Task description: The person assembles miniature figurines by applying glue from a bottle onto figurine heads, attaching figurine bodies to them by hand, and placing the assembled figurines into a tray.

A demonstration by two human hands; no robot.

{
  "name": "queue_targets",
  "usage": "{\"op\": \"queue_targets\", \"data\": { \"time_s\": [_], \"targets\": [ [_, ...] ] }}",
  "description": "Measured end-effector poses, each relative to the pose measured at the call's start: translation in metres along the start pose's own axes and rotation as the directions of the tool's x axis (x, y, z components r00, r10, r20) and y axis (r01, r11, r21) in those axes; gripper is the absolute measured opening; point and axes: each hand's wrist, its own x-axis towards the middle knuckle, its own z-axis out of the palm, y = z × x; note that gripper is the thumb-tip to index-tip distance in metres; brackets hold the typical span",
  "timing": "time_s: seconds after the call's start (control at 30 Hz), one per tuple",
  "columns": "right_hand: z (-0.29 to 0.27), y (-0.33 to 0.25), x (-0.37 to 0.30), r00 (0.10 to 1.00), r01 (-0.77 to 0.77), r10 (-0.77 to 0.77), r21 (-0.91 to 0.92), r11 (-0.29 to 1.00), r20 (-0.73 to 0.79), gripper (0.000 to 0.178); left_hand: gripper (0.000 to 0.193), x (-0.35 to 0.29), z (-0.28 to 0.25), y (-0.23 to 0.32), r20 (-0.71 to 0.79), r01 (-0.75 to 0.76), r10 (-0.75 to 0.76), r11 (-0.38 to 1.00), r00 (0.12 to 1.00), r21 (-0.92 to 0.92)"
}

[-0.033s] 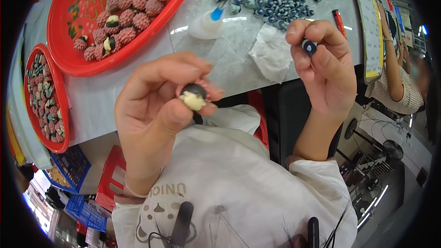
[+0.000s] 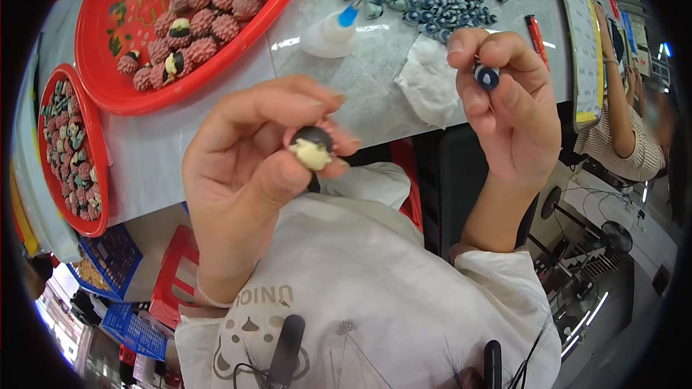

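Observation:
My left hand (image 2: pixel 249 148) pinches a small pink figure (image 2: pixel 313 148) between thumb and fingertips. Its cream part and dark cap face up, and a ridged pink rim shows behind. Off to the right, my right hand (image 2: pixel 508 94) is closed on a tiny dark blue piece (image 2: pixel 486 77) with a pale spot on its end. The two pieces are held well apart, above the table's near edge. Beyond my right hand lies a loose heap of blue-green small pieces (image 2: pixel 432 11). A crumpled white tissue (image 2: pixel 430 83) rests beside that hand.
A large red tray (image 2: pixel 130 104) of pink ridged pieces stands at the far left, with a smaller red tray (image 2: pixel 103 194) nearer. Between tray and heap is a white bottle (image 2: pixel 328 37) with a blue tip. A red marker (image 2: pixel 536 39) lies rightward. Another person's arm (image 2: pixel 618 112) shows far right.
My left hand and the pink figure have shifted slightly to the right. My right hand keeps its hold on the blue piece, almost still.

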Motion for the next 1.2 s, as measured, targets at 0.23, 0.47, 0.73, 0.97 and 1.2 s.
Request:
{"op": "queue_targets", "data": {
  "time_s": [0.23,0.47,0.73,0.97,1.2],
  "targets": [
    [0.038,0.017,0.003,0.973,0.230,-0.218,-0.239,0.943,0.077,0.028,0.044,0.000,0.000,-0.001,-0.041,0.027,-0.024,0.998,0.999,0.060],
    [0.046,0.021,0.010,0.805,0.593,-0.454,-0.525,0.611,0.381,0.026,0.049,-0.005,-0.004,-0.003,-0.065,0.030,-0.023,0.995,0.998,0.097],
    [0.055,0.025,0.008,0.733,0.646,-0.556,-0.658,0.387,0.392,0.028,0.041,0.000,-0.010,-0.004,-0.020,-0.150,0.155,0.975,0.988,0.164],
    [0.067,0.030,0.012,0.775,0.602,-0.505,-0.687,0.408,0.379,0.022,0.045,-0.001,-0.004,0.008,-0.163,-0.065,0.088,0.988,0.983,0.142],
    [0.072,0.032,0.003,0.809,0.475,-0.521,-0.824,0.309,0.271,0.036,0.032,-0.003,-0.070,0.052,-0.104,-0.414,0.528,0.759,0.843,0.502]
  ]
}}
